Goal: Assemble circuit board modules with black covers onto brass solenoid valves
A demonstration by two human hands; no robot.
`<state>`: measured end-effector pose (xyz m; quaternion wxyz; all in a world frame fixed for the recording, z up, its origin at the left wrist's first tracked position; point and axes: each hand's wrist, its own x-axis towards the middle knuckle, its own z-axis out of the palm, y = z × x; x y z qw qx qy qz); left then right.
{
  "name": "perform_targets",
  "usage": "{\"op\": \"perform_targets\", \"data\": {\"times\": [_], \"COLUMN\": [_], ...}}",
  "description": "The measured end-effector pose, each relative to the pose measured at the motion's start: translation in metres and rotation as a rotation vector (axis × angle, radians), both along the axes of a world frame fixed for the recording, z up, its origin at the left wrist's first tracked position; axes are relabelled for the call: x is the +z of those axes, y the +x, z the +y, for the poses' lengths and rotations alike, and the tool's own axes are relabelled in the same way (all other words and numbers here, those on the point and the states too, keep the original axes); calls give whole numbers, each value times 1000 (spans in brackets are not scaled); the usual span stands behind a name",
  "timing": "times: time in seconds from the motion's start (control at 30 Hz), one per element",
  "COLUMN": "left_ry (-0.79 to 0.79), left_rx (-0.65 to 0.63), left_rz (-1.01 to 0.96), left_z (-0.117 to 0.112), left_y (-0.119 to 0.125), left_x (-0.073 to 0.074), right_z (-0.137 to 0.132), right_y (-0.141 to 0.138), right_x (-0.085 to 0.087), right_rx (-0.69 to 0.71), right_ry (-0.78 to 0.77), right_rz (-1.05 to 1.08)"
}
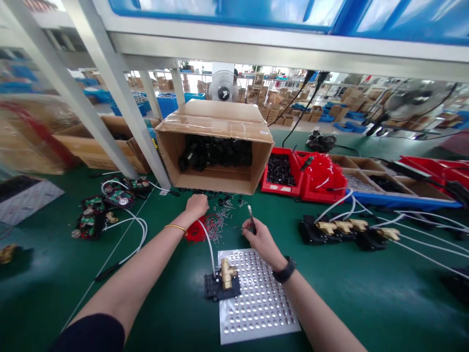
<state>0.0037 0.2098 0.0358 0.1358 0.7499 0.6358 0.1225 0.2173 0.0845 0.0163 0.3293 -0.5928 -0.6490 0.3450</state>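
Note:
My left hand (197, 207) is closed, knuckles up, at the far side of a scatter of small screws (217, 224), close to small black parts by the carton; its fingertips are hidden. My right hand (259, 239) grips a slim, dark pen-like tool (252, 223) with a pale upper end. Below and between the hands lies a black plastic housing (212, 287) with a brass tee fitting (227, 274) on top and a white cable (209, 244). The housing overlaps a silvery sheet with rows of round dots (260, 303). Red rings (196, 231) lie beside the screws.
An open cardboard box (210, 180) of black parts stands ahead. Right of it are red bins (281, 188) and a divided blue tray (410, 199). Brass-fitted housings (342, 227) with cables lie right, open circuit-board units (88, 220) left. A metal shelf frame (120, 93) rises at left.

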Motion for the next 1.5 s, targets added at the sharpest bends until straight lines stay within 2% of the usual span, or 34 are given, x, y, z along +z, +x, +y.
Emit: {"op": "perform_targets", "data": {"times": [0.07, 0.13, 0.17, 0.2, 0.23, 0.3, 0.33, 0.37, 0.43, 0.47, 0.53, 0.6, 0.67, 0.77, 1.0, 1.1, 1.23, 1.33, 1.43, 1.5], "left_ry": [-1, 33, 57, 82, 104, 139, 150, 179, 239, 278, 338, 380, 406, 388, 317, 264, 106, -43, -77, -52], "left_rx": [-13, -15, -2, 18, 39, 93, 115, 163, 227, 217, 64, -105, -165, -134, -66, 17, 155, 219, 337, 418], "left_rz": [-46, -126, -175, -223, -263, -380, -446, -594, -740, -761, -721, -645, -578, -523, -475, -481, -561, -606, -822, -1022], "left_z": [5, -2, -9, -20, -35, -77, -103, -131, -187, -211, -248, -268, -273, -271, -266, -262, -257, -257, -255, -247], "left_y": [3, 1, -1, -4, -8, -16, -20, -24, -28, -28, -23, -15, -8, 0, 5, 6, 8, 9, 4, -3], "left_x": [-8, -7, -4, -1, 3, 10, 12, 12, 6, 1, -12, -26, -38, -47, -42, -40, -41, -44, -41, -30], "right_z": [-39, -76, -92, -105, -114, -126, -129, -131, -134, -134, -136, -138, -140, -143, -145, -142, -138, -145, -158, -164], "right_y": [3, 1, -1, -5, -8, -16, -19, -22, -26, -27, -28, -28, -29, -29, -26, -31, -36, -32, -21, -12], "right_x": [-1, -4, -6, -7, -9, -13, -14, -16, -20, -23, -29, -34, -39, -40, -36, -30, -24, -29, -37, -38], "right_rx": [-12, -35, -60, -93, -141, -229, -255, -264, -236, -207, -146, -81, -31, 2, 3, 11, 7, 17, 59, 107], "right_ry": [-169, -392, -469, -490, -453, -279, -188, -111, -5, 45, 182, 311, 402, 470, 487, 487, 457, 459, 455, 427], "right_rz": [302, 656, 768, 788, 735, 519, 398, 293, 150, 100, 37, -10, -65, -131, -119, -119, -207, -208, -205, -239]}}
